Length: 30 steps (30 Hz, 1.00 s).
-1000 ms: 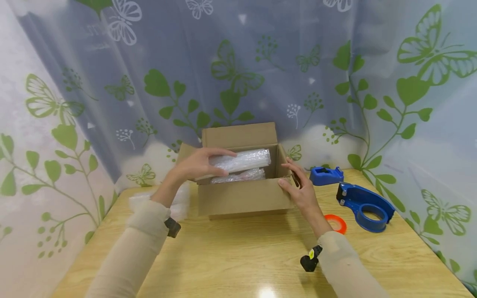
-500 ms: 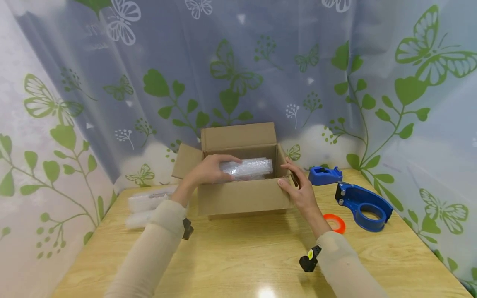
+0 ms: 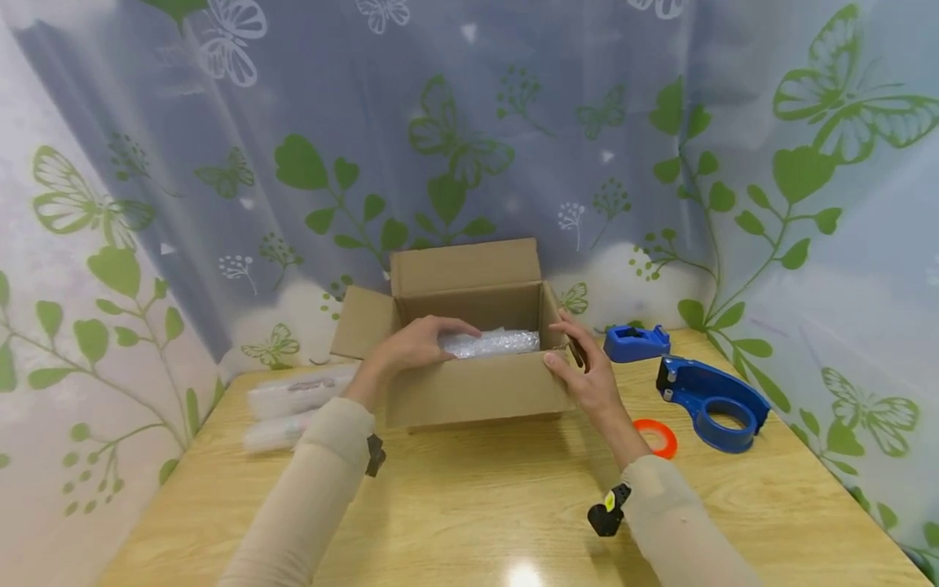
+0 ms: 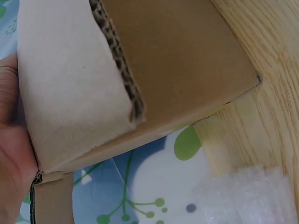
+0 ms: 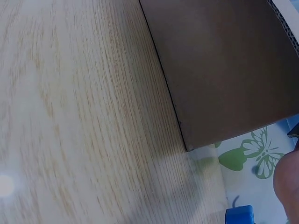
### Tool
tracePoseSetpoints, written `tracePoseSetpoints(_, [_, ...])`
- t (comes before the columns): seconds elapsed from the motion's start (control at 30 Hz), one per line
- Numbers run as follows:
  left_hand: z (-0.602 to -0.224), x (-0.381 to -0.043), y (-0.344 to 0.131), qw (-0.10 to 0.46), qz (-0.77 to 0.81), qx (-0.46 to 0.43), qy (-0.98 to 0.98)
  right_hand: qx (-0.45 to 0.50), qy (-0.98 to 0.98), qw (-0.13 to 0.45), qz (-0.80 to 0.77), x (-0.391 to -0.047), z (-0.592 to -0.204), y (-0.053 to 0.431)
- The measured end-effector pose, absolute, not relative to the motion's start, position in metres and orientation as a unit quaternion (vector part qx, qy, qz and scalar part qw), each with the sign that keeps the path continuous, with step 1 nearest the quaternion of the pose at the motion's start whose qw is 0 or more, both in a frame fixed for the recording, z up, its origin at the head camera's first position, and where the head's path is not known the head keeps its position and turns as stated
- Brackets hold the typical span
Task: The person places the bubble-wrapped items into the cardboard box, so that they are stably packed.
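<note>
A cardboard box (image 3: 477, 393) stands with its top flaps spread, its front flap folded down. Inside lies a bubble-wrapped package (image 3: 502, 343), its left end gripped between the thumb and fingers of my left hand (image 3: 416, 342), which reaches over the box's front left corner. The package's lower part is hidden behind the front wall. My right hand (image 3: 591, 377) holds the box's right edge, with the thumb in front and fingers over the side flap. In the left wrist view a box flap (image 4: 70, 88) blocks most of the left hand; the right wrist view catches part of the right hand (image 5: 287, 184).
Bubble-wrapped rolls (image 3: 293, 393) lie on the wooden table (image 3: 455, 505) left of the box. To the right are a blue tape dispenser (image 3: 637, 343), a larger blue tape cutter (image 3: 722, 408) and an orange tape roll (image 3: 663, 440). A patterned curtain (image 3: 469, 122) hangs behind.
My left hand has lowered the bubble-wrapped package into the box and shifted slightly right; the second package seen inside earlier is now hidden. My right hand has stayed at the box's right edge.
</note>
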<state>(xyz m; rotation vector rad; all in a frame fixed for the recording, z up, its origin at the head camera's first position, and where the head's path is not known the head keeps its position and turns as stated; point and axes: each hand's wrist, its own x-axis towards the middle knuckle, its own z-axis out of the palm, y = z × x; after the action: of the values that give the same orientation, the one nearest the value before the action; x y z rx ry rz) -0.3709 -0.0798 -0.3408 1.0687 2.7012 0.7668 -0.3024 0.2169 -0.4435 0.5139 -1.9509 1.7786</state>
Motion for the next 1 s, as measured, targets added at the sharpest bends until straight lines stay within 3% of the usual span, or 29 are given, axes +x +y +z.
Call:
tracePoseSetpoints(0.37, [-0.3396, -0.3688, -0.0802, 0.104, 0.281, 0.371, 0.879, 0.188, -0.709, 0.223, 0.642, -0.3025, -0.4448, 0.2175])
tracePoseSetpoints(1.0, [-0.3426, -0.3707, -0.0818, 0.046, 0.301, 0.349, 0.886, 0.18, -0.715, 0.223, 0.638, -0.303, -0.4455, 0.2158])
